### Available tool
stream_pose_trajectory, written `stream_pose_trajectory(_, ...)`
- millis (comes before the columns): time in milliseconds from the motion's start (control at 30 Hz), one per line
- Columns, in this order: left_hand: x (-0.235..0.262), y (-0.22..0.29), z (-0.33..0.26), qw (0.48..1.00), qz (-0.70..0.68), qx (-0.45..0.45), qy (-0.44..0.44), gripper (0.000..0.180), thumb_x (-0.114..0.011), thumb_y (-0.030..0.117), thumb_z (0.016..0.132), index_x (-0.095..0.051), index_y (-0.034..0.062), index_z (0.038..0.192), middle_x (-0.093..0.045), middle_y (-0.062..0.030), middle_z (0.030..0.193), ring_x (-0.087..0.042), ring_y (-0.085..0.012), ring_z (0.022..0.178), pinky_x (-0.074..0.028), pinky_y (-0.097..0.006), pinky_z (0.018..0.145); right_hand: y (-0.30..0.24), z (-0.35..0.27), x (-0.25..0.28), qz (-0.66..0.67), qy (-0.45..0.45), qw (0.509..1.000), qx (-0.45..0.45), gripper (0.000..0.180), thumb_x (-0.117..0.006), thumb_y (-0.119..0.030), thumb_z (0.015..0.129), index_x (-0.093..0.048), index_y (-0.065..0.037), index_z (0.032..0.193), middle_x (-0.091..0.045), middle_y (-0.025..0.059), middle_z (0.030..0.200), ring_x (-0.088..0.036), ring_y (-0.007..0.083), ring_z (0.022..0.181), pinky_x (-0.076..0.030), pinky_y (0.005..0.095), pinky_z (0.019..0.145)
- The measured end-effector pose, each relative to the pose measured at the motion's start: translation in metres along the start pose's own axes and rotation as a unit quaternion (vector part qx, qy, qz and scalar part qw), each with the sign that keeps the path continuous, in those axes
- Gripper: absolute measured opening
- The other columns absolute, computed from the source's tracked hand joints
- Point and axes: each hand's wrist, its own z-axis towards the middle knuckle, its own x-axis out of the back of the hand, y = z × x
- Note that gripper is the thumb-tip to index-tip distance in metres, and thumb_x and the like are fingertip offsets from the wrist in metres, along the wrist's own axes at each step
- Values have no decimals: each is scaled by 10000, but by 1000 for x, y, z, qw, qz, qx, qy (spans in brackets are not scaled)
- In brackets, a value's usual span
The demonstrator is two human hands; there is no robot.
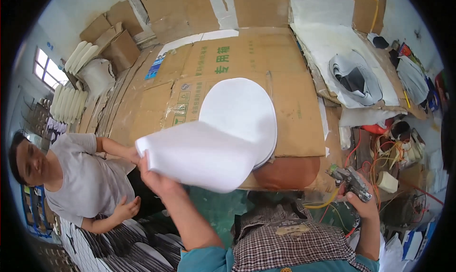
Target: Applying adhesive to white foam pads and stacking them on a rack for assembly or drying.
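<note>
The left hand pinches the left end of a white flexible sheet, fingers closed around its edge. The sheet, blurred along its near side, stretches rightward from that grip over the near part of a stack of white oval sheets; whether it joins the stack cannot be told. A co-worker's hand is just beyond the left grip, its contact with the sheet unclear.

Well to the right of that grip, the right hand is wrapped around a metal spray gun, its nozzle end pointing left and a yellow hose curving below. Between the two hands, a reddish-brown rounded panel shows beside the stack. Beyond both grips, flattened cardboard covers the worktable.
</note>
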Motion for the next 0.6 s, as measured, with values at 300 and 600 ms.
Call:
stream_pose_trajectory(300,36,103,4,920,59,197,-333,473,-385,315,912,-457,-21,1237,-542,-159,1184,-532,-283,1072,-415,-427,929,-16,-34,-16,-10,39,999,27,586,-693,-144,744,-437,35,1239,-585,93,851,-575,151,707,-494,283,632)
stream_pose_trajectory(600,44,118,-47,979,-46,7,-200,453,-419,259,917,-426,-14,1279,-473,-155,1293,-445,-281,1189,-323,-450,1015,-13,-70,-27,-23,-47,999,-8,535,-676,-90,721,-476,32,1202,-598,108,816,-596,169,706,-501,307,631)
